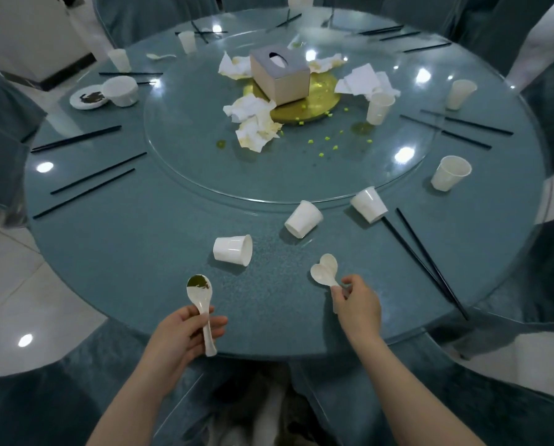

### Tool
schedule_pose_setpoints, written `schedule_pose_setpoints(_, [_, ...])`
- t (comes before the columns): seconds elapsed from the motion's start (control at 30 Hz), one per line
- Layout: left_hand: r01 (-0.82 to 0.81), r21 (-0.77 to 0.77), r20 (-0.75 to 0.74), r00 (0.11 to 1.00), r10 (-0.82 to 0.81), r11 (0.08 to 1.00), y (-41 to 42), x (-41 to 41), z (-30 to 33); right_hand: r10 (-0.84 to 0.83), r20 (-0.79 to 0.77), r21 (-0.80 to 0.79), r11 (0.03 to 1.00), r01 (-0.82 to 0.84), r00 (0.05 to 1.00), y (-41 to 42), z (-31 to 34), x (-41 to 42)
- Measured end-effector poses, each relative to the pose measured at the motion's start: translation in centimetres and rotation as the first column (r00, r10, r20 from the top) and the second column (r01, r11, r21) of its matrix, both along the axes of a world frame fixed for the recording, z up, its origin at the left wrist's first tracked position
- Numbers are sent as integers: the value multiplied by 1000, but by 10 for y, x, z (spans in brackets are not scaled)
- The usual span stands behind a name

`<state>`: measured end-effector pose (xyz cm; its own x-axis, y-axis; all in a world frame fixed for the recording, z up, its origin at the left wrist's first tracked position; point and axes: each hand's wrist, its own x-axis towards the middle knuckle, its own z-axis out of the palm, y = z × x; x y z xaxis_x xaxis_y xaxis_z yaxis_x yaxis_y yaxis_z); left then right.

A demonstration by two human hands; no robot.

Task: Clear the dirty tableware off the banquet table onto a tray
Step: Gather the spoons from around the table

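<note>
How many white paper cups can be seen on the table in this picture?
8. Three lie tipped near the front. Three are at the right: on the turntable. Two stand far left. Others may be out of view.

1. The round teal desk [140, 239] has a glossy, speckled top that mirrors the lights.
2. The round clear glass turntable [188, 162] is smooth.
3. White glazed ceramic spoons [325, 272] shine.
4. Crumpled white paper napkins [253, 120] look matt.
5. Black chopsticks [430, 262] look smooth.
</note>
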<state>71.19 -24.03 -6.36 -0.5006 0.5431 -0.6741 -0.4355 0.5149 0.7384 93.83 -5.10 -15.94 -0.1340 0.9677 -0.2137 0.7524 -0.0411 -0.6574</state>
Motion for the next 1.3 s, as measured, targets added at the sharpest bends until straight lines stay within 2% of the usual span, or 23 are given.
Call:
schedule_pose_setpoints(0.13, [41, 15, 7, 999, -41, 999, -6, -6, 2, 8, 112, 31, 999, -12, 994, -3, 1, -5])
schedule_pose_setpoints(0.3, [73, 35, 10, 997, -73, 997, -14, -26, 10, -185, 15, 40, 982, 185, 983, -10, 15, -16])
schedule_pose_setpoints(0.37, [77, 45, 11, 997, -77, 996, -18, -35, 12, -224, 24, 50, 974, 223, 974, -8, 19, -22])
schedule_pose_setpoints(0.53, [84, 59, 18, 996, -85, 995, -27, -52, 11, -196, 205, -16, 979, 204, 959, -7, 12, -33])
schedule_pose_setpoints(0.7, [116, 61, 49, 992, -119, 991, -32, -58, 6, -228, 202, -68, 967, 246, 952, -16, 9, -34])
schedule_pose_setpoints(0.8, [171, 68, 59, 983, -175, 983, -23, -59, 2, -233, 147, -69, 967, 245, 961, -32, 17, -29])
schedule_pose_setpoints(0.97, [325, 85, 98, 938, -333, 942, 5, -41, -4, -220, -62, -83, 973, 215, 974, -70, 50, -14])
schedule_pose_setpoints(1.07, [441, 96, 127, 884, -451, 892, 22, -16, -6, -309, -175, -95, 950, 296, 935, -90, 73, 6])
schedule_pose_setpoints(1.17, [556, 129, 111, 815, -569, 821, 37, 18, -1, -394, -336, -134, 919, 371, 855, -105, 98, 33])
schedule_pose_setpoints(1.3, [648, 178, 93, 738, -668, 741, 47, 65, 13, -441, -341, -49, 890, 453, 830, -120, 130, 79])
